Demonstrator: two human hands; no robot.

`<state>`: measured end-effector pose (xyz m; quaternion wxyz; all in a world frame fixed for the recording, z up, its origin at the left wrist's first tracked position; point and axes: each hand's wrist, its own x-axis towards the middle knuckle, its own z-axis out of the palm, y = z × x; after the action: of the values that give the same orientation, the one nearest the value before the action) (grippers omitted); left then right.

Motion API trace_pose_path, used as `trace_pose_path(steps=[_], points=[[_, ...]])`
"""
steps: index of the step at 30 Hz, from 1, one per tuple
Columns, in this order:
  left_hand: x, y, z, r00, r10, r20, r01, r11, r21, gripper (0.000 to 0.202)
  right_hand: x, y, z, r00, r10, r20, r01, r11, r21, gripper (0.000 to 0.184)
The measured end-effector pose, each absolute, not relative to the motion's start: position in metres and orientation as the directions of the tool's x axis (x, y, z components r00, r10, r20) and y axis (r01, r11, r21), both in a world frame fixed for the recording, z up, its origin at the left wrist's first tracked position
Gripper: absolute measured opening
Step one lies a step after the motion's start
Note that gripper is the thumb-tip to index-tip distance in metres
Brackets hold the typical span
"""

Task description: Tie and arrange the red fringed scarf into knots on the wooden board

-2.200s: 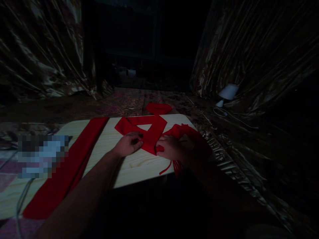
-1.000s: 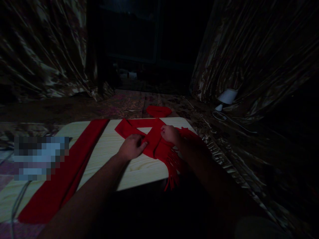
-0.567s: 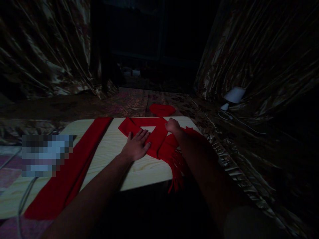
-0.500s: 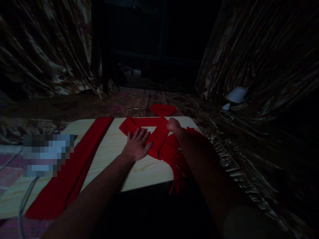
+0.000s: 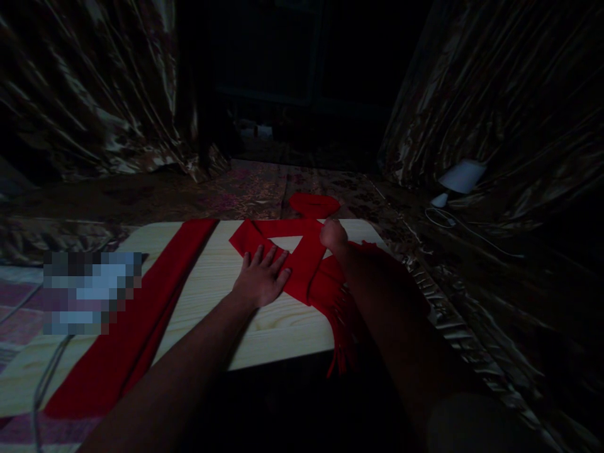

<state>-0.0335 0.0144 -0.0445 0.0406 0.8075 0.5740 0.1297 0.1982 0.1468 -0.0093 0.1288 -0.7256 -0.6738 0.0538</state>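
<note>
Scarf, red and fringed, lies looped toward two o'clock on the wood-grain table, the left hand spread wide over its seven o'clock edge, apparently to keep it flat, while the right hand curls narrow near one o'clock, whether gripping cloth impossible to tell.

Lighting: dim; the far background is sinking into near-black. Table: is catching most of the light. Fringed red scarf: is reading as flat, saturated colour. Curtains: are giving back faint sheen. Mosaic patch: is obscuring detail at left. Wide-angle distortion: is stretching the edges.
</note>
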Motion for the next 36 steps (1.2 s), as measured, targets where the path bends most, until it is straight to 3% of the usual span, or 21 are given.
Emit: trace_pose_path(steps=[3, 5, 8, 11, 15, 20, 24, 28, 36], points=[[-0.031, 0.01, -0.037, 0.297, 0.947, 0.119, 0.937, -0.314, 0.155, 0.064, 0.188, 0.128, -0.001, 0.092, 0.97, 0.225, 0.981, -0.049, -0.19, 0.038], [-0.031, 0.01, -0.035, 0.294, 0.952, 0.089, 0.943, -0.304, 0.137, 0.064, 0.179, 0.111, 0.004, -0.006, 0.963, 0.27, 0.989, 0.045, -0.14, 0.04], [-0.031, 0.01, -0.037, 0.298, 0.952, 0.071, 0.944, -0.305, 0.123, 0.065, 0.171, 0.08, 0.003, -0.226, 0.947, 0.227, 0.955, 0.261, -0.139, 0.057], [-0.032, 0.009, -0.038, 0.311, 0.947, 0.082, 0.941, -0.319, 0.114, 0.065, 0.176, 0.059, -0.01, -0.337, 0.936, 0.101, 0.921, 0.35, -0.172, 0.073], [-0.031, 0.005, -0.035, 0.313, 0.94, 0.134, 0.938, -0.328, 0.115, 0.064, 0.191, 0.057, -0.025, -0.369, 0.927, -0.065, 0.909, 0.345, -0.236, 0.069], [-0.036, 0.013, -0.027, 0.188, 0.949, 0.252, 0.964, -0.228, 0.138, 0.068, 0.197, 0.062, -0.03, -0.367, 0.93, -0.027, 0.899, 0.348, -0.265, 0.068], [-0.052, 0.028, -0.028, 0.021, 0.987, 0.158, 0.991, -0.041, 0.126, 0.075, 0.195, 0.061, -0.032, -0.366, 0.93, -0.024, 0.895, 0.345, -0.284, 0.07], [-0.061, 0.033, -0.036, -0.003, 0.999, 0.04, 0.995, -0.001, 0.102, 0.083, 0.194, 0.061, -0.032, -0.359, 0.933, -0.025, 0.895, 0.336, -0.292, 0.071], [-0.062, 0.029, -0.041, 0.007, 0.992, 0.128, 0.993, -0.021, 0.112, 0.079, 0.195, 0.061, -0.031, -0.363, 0.931, -0.044, 0.897, 0.337, -0.286, 0.073]])
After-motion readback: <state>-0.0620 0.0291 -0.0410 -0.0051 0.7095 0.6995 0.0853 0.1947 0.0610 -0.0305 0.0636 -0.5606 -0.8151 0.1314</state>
